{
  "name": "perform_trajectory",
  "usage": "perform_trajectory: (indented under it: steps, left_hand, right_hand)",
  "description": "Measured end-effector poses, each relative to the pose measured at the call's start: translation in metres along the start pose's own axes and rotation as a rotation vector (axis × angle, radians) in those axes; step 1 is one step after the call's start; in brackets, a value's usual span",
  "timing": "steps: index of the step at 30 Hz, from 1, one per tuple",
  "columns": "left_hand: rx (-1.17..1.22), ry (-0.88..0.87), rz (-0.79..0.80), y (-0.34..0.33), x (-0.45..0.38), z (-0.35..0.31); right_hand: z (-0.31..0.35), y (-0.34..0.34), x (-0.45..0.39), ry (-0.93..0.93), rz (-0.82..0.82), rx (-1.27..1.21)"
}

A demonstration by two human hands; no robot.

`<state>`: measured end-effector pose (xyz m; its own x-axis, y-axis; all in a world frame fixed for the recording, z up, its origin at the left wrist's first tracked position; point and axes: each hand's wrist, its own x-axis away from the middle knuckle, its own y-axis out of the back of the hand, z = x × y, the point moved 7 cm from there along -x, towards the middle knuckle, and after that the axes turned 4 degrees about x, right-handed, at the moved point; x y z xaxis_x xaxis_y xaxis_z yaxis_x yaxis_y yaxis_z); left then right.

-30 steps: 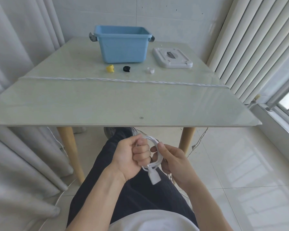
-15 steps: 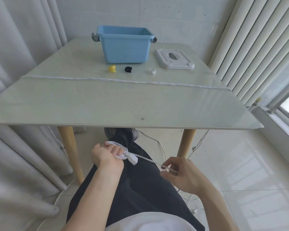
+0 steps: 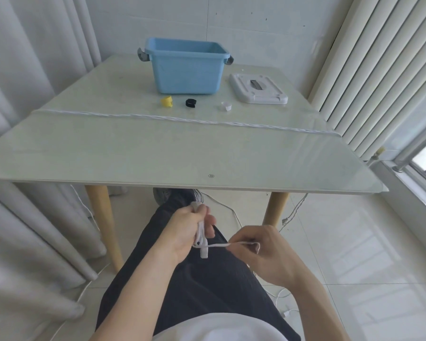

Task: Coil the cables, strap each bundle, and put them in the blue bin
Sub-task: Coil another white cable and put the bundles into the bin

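We see one pale green glass-topped table (image 3: 158, 153) on round wooden legs, two of them in view, and on its far side one light blue rectangular plastic bin (image 3: 186, 70) with a grey handle at each end, standing upright. Just to the right of the bin lies one flat white plastic lid (image 3: 257, 91) with a dark slot in its middle. One long white twisted cable (image 3: 182, 119) stretches straight across the table from the left edge to the right edge, between us and the bin. Beyond that cable, in a row in front of the bin, we count three small straps: one yellow strap (image 3: 166, 101), one black strap (image 3: 190, 103) and one white strap (image 3: 226, 106), each apart from the others. Below the near table edge, over a lap in dark trousers, our left hand (image 3: 185, 232) is curled round one small coil of thin white cable (image 3: 200, 232), whose white plug end hangs just under the fist. From that coil a single strand runs to the right, where our right hand (image 3: 261, 254) pinches it between thumb and fingertips. More loose white cable trails over the tiled floor (image 3: 354, 254).
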<state>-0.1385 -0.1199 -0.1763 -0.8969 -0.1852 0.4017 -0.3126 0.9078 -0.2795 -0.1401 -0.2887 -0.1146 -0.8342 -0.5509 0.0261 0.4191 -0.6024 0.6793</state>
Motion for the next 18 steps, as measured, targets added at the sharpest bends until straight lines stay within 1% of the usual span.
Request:
perform_trajectory:
  steps: [3,4,6,8,10,12,13,15,17,18]
  left_hand:
    - [-0.175,0.042,0.214,-0.024,0.018,-0.003]
    - [-0.191,0.062,0.303,-0.033,0.023,-0.002]
    - [-0.133,0.139,0.453,-0.045,0.032,0.001]
    - [-0.076,0.222,0.498,-0.047,0.035,0.003]
    - [-0.107,0.243,0.508,-0.046,0.036,0.002]
    - [-0.154,0.277,0.583,-0.051,0.042,0.003]
    - [-0.178,0.302,0.633,-0.054,0.046,0.004]
    - [-0.221,0.34,0.704,-0.059,0.054,0.009]
    - [-0.245,0.293,0.71,-0.06,0.055,0.008]
    - [-0.213,0.239,0.699,-0.06,0.052,0.004]
  right_hand:
    - [0.003,0.009,-0.002,0.015,-0.144,-0.067]
    - [0.001,0.012,-0.003,0.004,-0.202,-0.087]
    - [-0.005,0.014,-0.004,-0.045,-0.282,-0.132]
    - [-0.012,0.015,-0.004,-0.086,-0.331,-0.163]
    - [-0.017,0.016,-0.005,-0.111,-0.367,-0.174]
    - [-0.019,0.018,-0.006,-0.142,-0.402,-0.187]
    - [-0.02,0.018,-0.007,-0.15,-0.414,-0.214]
    - [-0.022,0.015,-0.009,-0.141,-0.385,-0.269]
    - [-0.02,0.011,-0.011,-0.105,-0.303,-0.323]
    - [-0.018,0.01,-0.012,-0.086,-0.259,-0.343]
